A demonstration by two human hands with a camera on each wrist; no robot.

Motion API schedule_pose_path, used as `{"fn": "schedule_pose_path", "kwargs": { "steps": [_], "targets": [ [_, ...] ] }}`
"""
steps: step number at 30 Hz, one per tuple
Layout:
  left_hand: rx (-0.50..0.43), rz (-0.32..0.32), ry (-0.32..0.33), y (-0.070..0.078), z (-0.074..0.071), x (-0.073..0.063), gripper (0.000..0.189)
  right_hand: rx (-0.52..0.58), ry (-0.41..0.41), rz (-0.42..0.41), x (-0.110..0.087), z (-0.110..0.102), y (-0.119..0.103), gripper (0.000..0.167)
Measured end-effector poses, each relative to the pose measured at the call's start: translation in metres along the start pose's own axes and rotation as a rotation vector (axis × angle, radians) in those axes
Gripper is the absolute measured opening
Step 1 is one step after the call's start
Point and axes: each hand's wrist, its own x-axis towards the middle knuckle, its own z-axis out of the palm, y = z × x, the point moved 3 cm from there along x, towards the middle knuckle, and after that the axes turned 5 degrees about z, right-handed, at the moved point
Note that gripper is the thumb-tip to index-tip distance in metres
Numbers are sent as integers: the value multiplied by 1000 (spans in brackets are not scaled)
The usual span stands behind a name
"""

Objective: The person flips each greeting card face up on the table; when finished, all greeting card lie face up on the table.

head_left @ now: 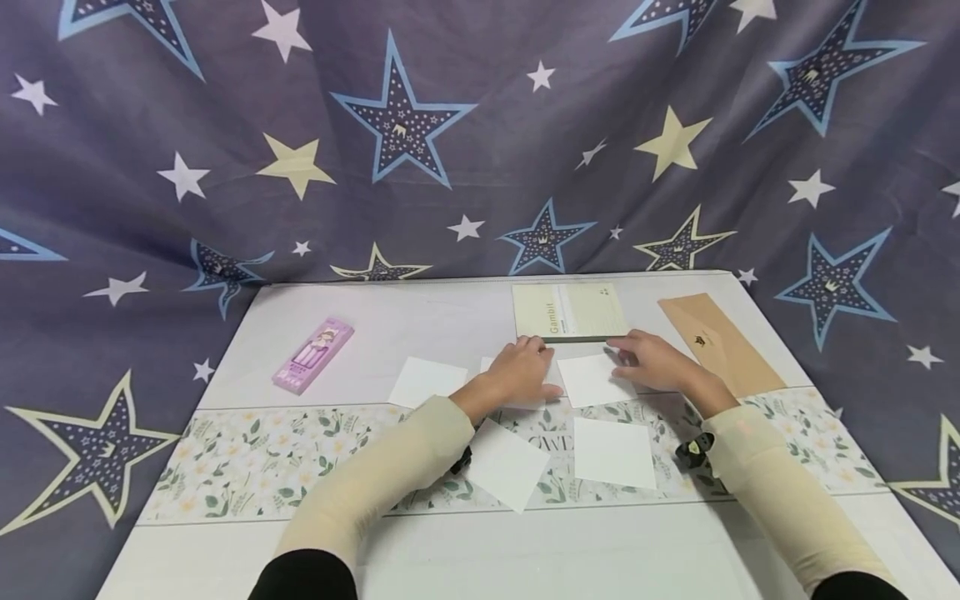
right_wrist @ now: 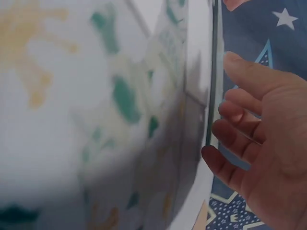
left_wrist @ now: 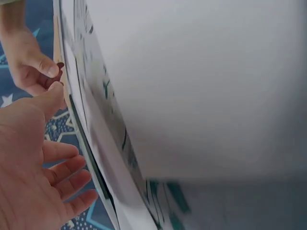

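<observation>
My left hand (head_left: 519,372) reaches over a partly covered white paper square (head_left: 486,364), its fingertips at the front left corner of a pale green notebook (head_left: 592,310) marked "Gambit". My right hand (head_left: 651,362) is by the notebook's front right corner, overlapping another white square (head_left: 588,382) in the head view. Loosely bent fingers (right_wrist: 235,136) of the right hand show in the right wrist view, with nothing gripped. In the left wrist view, the left hand's fingers (left_wrist: 72,184) are spread apart and also grip nothing.
More white squares lie left (head_left: 426,382) and nearer the person (head_left: 507,465), (head_left: 615,454). A purple illustrated box (head_left: 313,356) stands on the left of the table (head_left: 525,554). At the right lies a brown envelope (head_left: 723,346). Behind hangs a star-patterned cloth (head_left: 480,150).
</observation>
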Motion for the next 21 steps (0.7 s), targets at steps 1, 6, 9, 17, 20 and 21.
{"fn": "schedule_pose_path", "kwargs": {
  "steps": [1, 6, 9, 17, 20, 21],
  "targets": [
    [4, 3, -2, 3, 1, 2, 82, -2, -4, 8, 0, 1, 2, 58],
    [47, 38, -5, 15, 7, 8, 80, -4, -14, 25, 0, 4, 6, 59],
    [65, 51, -17, 23, 10, 11, 73, -9, -26, 38, -3, 4, 7, 59],
    [134, 8, -40, 30, 12, 16, 62, -33, -56, 101, -3, 6, 9, 62],
    [147, 1, -49, 33, 10, 16, 61, -33, -48, 113, -3, 8, 10, 61],
    [146, 0, -50, 34, 10, 16, 61, -32, -44, 116, -4, 8, 11, 60]
  ]
}}
